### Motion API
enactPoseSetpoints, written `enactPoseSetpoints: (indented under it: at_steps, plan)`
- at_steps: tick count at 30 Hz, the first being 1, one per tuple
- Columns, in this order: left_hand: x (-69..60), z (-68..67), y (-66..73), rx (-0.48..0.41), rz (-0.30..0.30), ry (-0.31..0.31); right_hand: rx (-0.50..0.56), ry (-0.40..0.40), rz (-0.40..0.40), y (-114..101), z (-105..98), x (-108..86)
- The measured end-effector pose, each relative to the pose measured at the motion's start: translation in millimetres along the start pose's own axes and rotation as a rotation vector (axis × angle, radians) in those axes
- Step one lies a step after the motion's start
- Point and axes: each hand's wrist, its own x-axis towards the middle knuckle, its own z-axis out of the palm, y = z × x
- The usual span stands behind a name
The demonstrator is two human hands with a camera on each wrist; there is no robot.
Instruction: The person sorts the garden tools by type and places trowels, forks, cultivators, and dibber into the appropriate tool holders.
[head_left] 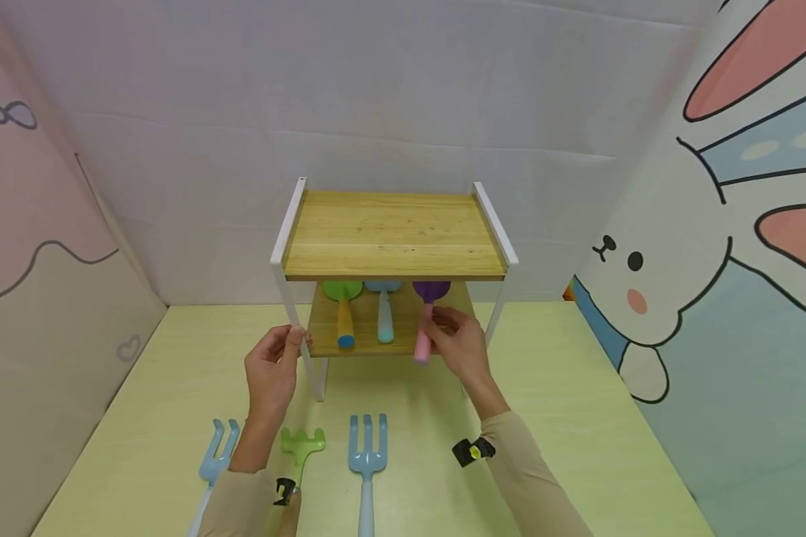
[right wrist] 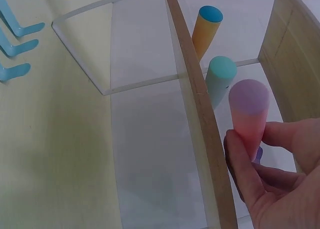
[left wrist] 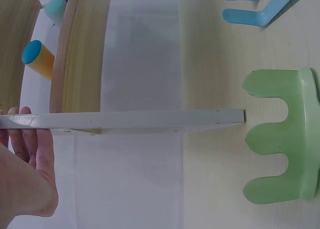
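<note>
A two-tier wooden rack (head_left: 396,235) with white metal sides stands on the table. My right hand (head_left: 458,344) pinches the pink handle (head_left: 423,339) of a purple-headed tool (head_left: 432,289) at the right of the lower shelf; in the right wrist view the fingers (right wrist: 245,169) lie around the handle (right wrist: 248,114). A yellow-handled green tool (head_left: 345,317) and a light blue tool (head_left: 385,317) lie beside it, heads partly hidden under the top shelf. My left hand (head_left: 272,373) grips the rack's left front leg, its fingers behind the white bar (left wrist: 125,120) in the left wrist view.
On the table (head_left: 578,418) in front of the rack lie a blue fork (head_left: 368,459), a green rake (head_left: 302,447) and another blue fork (head_left: 216,466), partly behind my left arm. A pale cloth wall stands behind the rack, with printed cartoon panels (head_left: 645,298) at the sides.
</note>
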Motion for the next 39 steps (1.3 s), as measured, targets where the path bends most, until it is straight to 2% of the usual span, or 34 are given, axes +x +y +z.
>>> enactPoseSetpoints:
  at_steps: [11,23,28,35,39]
  plan:
    - [2.1,1.7,-0.9,-0.010,0.017,0.002,-0.110,0.041,0.023,-4.3,0.3,8.3]
    - [2.6,1.4,-0.1,-0.010,-0.014,0.003,-0.241,0.074,0.029,-9.1,1.1,19.3]
    - [1.8,0.4,-0.6,-0.007,-0.027,0.000,-0.268,0.065,0.033,-10.1,0.0,21.8]
    - [0.9,-0.5,1.0,-0.009,-0.014,0.001,-0.340,0.033,-0.021,-16.4,-3.3,26.2]
    - [0.6,0.0,1.1,-0.020,-0.019,0.001,-0.348,0.027,-0.013,-17.7,-5.1,27.4]
